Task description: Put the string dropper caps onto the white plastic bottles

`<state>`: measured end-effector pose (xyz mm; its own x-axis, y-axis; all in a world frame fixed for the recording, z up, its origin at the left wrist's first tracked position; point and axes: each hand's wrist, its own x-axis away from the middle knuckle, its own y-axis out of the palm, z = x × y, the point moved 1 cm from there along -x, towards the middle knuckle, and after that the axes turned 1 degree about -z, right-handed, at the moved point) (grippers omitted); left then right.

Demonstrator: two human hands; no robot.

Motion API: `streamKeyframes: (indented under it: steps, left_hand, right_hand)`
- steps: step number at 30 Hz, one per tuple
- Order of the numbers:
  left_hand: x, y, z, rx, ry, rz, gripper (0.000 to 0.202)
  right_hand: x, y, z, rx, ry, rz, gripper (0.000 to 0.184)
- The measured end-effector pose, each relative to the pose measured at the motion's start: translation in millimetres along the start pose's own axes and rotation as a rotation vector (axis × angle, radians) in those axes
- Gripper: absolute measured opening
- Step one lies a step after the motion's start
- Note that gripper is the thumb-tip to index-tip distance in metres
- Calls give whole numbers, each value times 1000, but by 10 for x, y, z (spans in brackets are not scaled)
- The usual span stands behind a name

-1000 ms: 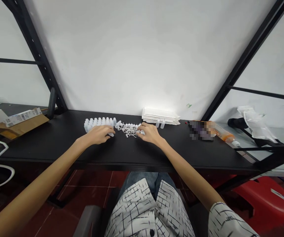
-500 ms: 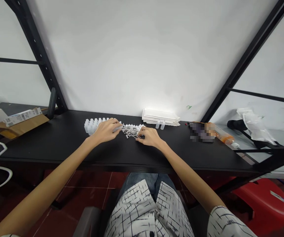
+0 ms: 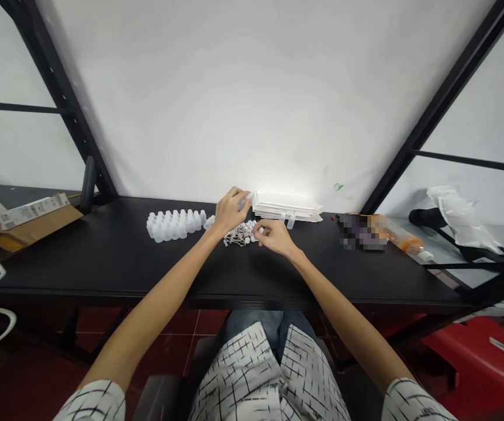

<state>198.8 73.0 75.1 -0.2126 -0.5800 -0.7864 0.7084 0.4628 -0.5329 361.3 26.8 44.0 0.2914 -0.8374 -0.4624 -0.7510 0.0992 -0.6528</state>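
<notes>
Several small translucent white plastic bottles [image 3: 168, 226] stand in close rows on the black table, left of my hands. My left hand [image 3: 231, 211] is raised over the back of a loose pile, its fingers closed round one small translucent bottle [image 3: 243, 202]. That pile of small white pieces [image 3: 237, 235] with thin strips or stems lies in front of me; their exact kind is too small to tell. My right hand [image 3: 273, 237] rests at the pile's right edge, thumb and forefinger pinched together. What the pinch holds, if anything, I cannot make out.
A stack of flat white sheets or packets [image 3: 287, 204] lies against the wall, with small bottles [image 3: 291, 221] in front. Farther right are a partly blurred dark item [image 3: 361, 234] and an orange-labelled bottle [image 3: 412, 245]. An opened cardboard box [image 3: 37, 222] is at the left.
My left hand has moved right and up, from beside the bottle rows to above the pile, carrying the small bottle. My right hand has shifted slightly right and back.
</notes>
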Motion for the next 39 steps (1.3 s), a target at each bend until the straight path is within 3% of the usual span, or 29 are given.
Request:
streamKeyframes:
  steps: [6, 15, 20, 24, 28, 39]
  left_hand:
    - [250, 39, 27, 4, -32, -102, 30]
    - [255, 128, 149, 113, -100, -283, 29]
    - [281, 111, 189, 102, -217, -410, 30]
    - [306, 136, 222, 41, -158, -461, 38]
    - [340, 193, 196, -21, -77, -515, 30]
    - [346, 228, 123, -15, -57, -501, 33]
  right_hand:
    - [-85, -135, 65, -506, 153, 156, 14]
    - [-113, -317, 221, -595, 279, 421, 15]
    - [-116, -330, 229, -636, 262, 392, 16]
    - [-106, -333, 192, -674, 240, 346, 19]
    - [-99, -328, 147, -722, 232, 304, 20]
    - [-96, -334, 124, -839, 248, 196, 21]
